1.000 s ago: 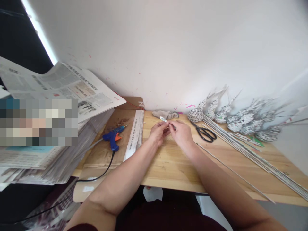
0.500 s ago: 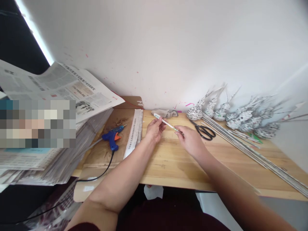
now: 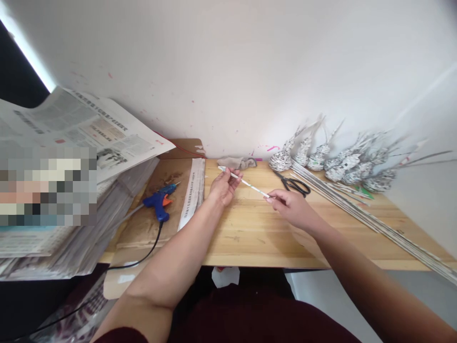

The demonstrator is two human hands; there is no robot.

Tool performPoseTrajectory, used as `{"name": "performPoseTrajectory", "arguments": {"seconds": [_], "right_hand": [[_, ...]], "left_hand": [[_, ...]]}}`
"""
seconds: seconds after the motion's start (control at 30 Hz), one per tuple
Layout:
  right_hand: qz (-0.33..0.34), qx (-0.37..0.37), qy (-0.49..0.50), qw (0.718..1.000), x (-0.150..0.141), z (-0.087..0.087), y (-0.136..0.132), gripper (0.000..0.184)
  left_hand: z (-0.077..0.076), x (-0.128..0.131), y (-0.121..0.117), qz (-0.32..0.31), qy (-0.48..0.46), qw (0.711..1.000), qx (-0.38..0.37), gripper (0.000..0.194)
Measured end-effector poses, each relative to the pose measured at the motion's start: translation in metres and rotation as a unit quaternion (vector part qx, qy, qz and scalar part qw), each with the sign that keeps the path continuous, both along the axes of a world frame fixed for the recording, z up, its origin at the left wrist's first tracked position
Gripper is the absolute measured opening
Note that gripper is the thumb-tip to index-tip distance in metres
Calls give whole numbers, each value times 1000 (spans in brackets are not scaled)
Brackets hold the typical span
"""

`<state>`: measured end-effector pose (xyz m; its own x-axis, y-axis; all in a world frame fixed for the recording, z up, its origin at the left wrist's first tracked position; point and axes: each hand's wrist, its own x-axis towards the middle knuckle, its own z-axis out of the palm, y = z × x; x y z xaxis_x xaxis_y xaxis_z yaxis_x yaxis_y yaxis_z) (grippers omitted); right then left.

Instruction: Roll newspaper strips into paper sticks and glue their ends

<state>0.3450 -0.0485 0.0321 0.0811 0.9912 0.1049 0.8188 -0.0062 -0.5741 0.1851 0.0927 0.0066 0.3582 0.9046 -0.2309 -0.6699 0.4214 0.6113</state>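
Observation:
A thin white rolled paper stick (image 3: 252, 186) with faint green marks is held slantwise above the wooden table (image 3: 243, 238). My left hand (image 3: 224, 186) pinches its upper, far end between thumb and fingers, palm turned partly up. At the lower end, my right hand (image 3: 291, 205) closes its thumb and fingers on the stick. Behind my left hand lies a crumpled grey cloth (image 3: 237, 163) against the wall. Black-handled scissors (image 3: 294, 185) rest just beyond my right hand.
Several woven newspaper shapes (image 3: 281, 161) stand along the wall. A bundle of long paper sticks (image 3: 360, 216) runs to the right edge. On cardboard (image 3: 137, 226) at left lie a blue glue gun (image 3: 157, 205) and newspaper strips (image 3: 193, 193), beside a tall newspaper stack (image 3: 107, 190).
My right hand has drawn a little farther from my left, and more of the paper stick shows between them. The whole view has shifted slightly.

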Motion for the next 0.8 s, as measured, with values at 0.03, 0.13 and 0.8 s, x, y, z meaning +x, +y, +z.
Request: {"name": "performPoseTrajectory", "arguments": {"seconds": [0.03,0.13,0.8], "right_hand": [[-5,33,-36,999,1,-1,-1,28],[-2,99,-123,987,2,-6,-4,29],[11,-229,298,927,22,8,-3,41]], "left_hand": [[0,0,1,4,2,1000,-3,19],[-1,0,2,10,-2,1000,-4,21],[-2,0,3,8,-55,998,28,26]]}}
